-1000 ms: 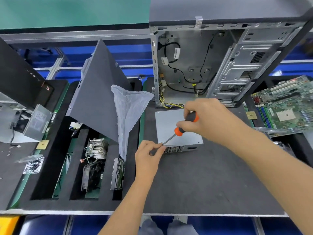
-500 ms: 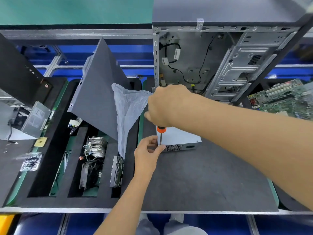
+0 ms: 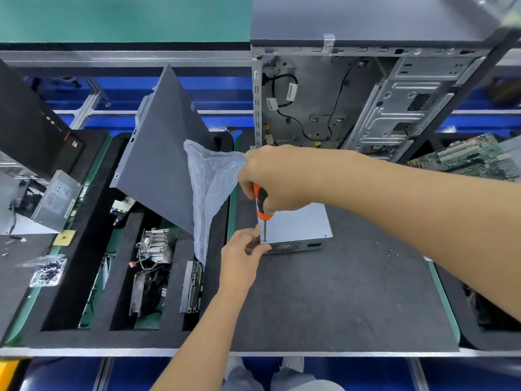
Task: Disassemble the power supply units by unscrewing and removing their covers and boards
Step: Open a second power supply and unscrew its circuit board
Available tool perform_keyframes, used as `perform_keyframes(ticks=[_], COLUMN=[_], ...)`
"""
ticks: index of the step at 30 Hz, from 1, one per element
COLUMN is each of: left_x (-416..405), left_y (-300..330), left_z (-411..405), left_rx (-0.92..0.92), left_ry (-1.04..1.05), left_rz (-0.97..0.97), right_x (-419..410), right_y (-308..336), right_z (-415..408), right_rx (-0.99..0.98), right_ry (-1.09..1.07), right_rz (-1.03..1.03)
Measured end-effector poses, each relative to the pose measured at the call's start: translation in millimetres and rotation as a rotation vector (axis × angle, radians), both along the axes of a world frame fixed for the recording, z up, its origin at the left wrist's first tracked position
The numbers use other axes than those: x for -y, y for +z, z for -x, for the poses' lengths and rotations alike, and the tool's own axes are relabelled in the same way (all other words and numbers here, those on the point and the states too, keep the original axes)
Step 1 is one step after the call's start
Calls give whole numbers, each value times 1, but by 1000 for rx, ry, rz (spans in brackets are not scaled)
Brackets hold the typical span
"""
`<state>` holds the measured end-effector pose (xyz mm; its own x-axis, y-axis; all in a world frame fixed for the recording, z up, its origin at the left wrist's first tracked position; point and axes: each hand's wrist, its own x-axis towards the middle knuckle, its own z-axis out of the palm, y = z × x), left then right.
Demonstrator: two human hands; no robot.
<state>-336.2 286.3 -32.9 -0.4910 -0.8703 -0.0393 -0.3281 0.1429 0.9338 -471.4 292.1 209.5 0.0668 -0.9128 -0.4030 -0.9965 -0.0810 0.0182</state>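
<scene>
A silver power supply unit lies on the dark mat, its vented side facing me. My right hand grips an orange-and-black screwdriver held upright, with the tip on the unit's near left top corner. My left hand holds that corner of the unit, fingers curled round its left edge. The far part of the unit is hidden behind my right hand and forearm.
An open computer case stands behind the unit. A grey side panel and a plastic bag lean at the left over a foam tray of parts. A motherboard lies right; tiny screws rest on the mat.
My right hand swung the screwdriver from a slant to upright over the unit's near left corner. My left hand stayed at that corner. The view shifted a little to the right.
</scene>
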Motion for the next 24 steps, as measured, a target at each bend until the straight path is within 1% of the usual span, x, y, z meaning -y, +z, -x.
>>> perform_keyframes(ticks=[3, 5, 7, 8, 10, 12, 14, 17, 22, 24], left_x=[3, 4, 6, 7, 10, 15, 19, 20, 18, 17], left_y=[-3, -5, -4, -4, -3, -3, -2, -1, 7, 15], left_z=[-1, -1, 0, 1, 2, 4, 5, 5, 2, 0], left_rx=[9, 18, 17, 14, 14, 25, 44, 73, 86, 54], left_ry=[-20, -31, -38, -38, -38, -46, -55, -48, -55, -50], left_rz=[29, 43, 47, 49, 61, 65, 61, 45, -6, -16], right_x=[-1, -3, -5, -6, -8, -9, -7, -6, -4, -4], right_y=[-2, -4, -6, -6, -4, -4, -5, -7, -6, -8], right_z=[7, 8, 5, 2, -4, -6, -4, 1, 14, 18], right_rx=[78, 110, 21, -72, -230, -256, -213, -59, 222, 273], right_ry=[-14, -64, -160, -187, -109, -39, -48, -94, -179, -192], right_rz=[12, 17, 35, 57, 119, 168, 211, 234, 191, 142])
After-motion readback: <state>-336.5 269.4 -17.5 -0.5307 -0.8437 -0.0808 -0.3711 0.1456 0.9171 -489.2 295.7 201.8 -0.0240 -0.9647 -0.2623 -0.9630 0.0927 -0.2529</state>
